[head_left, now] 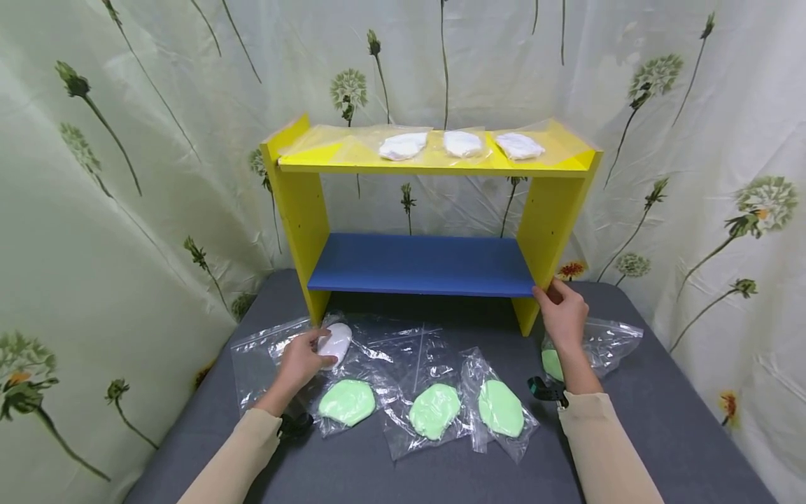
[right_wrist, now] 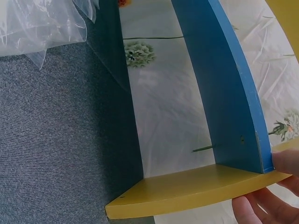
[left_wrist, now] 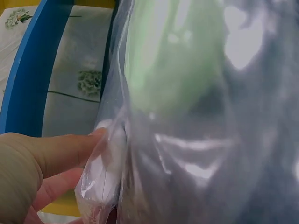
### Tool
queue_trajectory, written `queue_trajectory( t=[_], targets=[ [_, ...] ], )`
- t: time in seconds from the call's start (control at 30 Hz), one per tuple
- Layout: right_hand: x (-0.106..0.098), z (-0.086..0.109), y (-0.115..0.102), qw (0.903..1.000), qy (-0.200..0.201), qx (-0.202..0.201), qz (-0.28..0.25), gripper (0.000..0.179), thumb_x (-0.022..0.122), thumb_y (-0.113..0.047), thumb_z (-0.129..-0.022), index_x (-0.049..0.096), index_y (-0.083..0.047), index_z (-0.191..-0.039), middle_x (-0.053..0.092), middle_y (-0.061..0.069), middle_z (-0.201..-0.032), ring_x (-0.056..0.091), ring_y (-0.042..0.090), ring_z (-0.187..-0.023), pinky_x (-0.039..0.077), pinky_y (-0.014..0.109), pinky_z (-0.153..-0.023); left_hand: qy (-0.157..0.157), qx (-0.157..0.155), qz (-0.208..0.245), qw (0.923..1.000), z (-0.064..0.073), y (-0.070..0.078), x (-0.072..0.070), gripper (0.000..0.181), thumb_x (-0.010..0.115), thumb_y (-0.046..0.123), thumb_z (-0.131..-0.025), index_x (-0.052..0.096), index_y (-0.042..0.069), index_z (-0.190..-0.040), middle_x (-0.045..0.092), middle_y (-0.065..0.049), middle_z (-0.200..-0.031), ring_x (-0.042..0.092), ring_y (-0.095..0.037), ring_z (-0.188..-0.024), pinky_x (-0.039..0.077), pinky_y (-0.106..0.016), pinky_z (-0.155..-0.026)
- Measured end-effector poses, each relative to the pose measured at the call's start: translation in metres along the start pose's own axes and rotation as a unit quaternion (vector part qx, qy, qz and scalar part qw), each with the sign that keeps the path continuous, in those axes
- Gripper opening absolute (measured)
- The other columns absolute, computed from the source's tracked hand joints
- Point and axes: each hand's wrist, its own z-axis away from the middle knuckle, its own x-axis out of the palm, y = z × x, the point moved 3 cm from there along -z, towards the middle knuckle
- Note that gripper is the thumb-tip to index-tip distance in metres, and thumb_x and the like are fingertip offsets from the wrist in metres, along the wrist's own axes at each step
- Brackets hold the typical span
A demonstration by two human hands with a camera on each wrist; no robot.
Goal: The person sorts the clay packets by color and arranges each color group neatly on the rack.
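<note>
My left hand (head_left: 301, 364) pinches a flat, rounded white lump (head_left: 336, 341) in a clear zip bag near the foot of the shelf's left side. In the left wrist view, thumb and fingers close on that white lump (left_wrist: 103, 170) through the plastic. With its thumb at the blue board's right end and fingers behind the side panel, my right hand (head_left: 562, 315) grips the yellow and blue shelf (head_left: 422, 262). Three bagged white lumps, including one in the middle (head_left: 462, 143), lie on the top board.
Bagged pale green lumps lie in front of the shelf: a left one (head_left: 347, 402), a middle one (head_left: 435, 411) and a right one (head_left: 500, 409). Another green lump (head_left: 552, 364) lies in its bag beside my right wrist. A flower-print curtain (head_left: 189, 140) surrounds the dark table (head_left: 453, 476).
</note>
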Motion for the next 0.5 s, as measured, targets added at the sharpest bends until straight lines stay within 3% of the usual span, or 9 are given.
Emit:
queue_trajectory(
  t=[0.2, 0.5],
  targets=[
    [0.0001, 0.0013, -0.0002, 1.0000, 0.000, 0.002, 0.001, 0.037, 0.066, -0.042, -0.080, 0.067, -0.024, -0.111, 0.067, -0.002, -0.092, 0.061, 0.011, -0.082, 0.044, 0.017, -0.062, 0.009, -0.020, 0.012, 0.9997, -0.0016, 0.0026, 0.0021, 0.060, 0.085, 0.013, -0.056, 0.065, 0.018, -0.113, 0.059, -0.010, -0.090, 0.051, -0.023, -0.075, 0.042, -0.032, -0.056],
    [-0.0006, 0.0014, 0.0007, 1.0000, -0.004, 0.003, -0.001, 0.036, 0.066, -0.044, -0.079, 0.067, -0.025, -0.110, 0.067, -0.002, -0.092, 0.061, 0.011, -0.082, 0.044, 0.017, -0.061, 0.021, -0.004, 0.065, 0.9976, -0.0013, 0.0044, 0.0003, 0.042, 0.079, 0.009, -0.067, 0.069, 0.022, -0.106, 0.061, -0.008, -0.102, 0.056, -0.022, -0.083, 0.047, -0.029, -0.057]
  ],
)
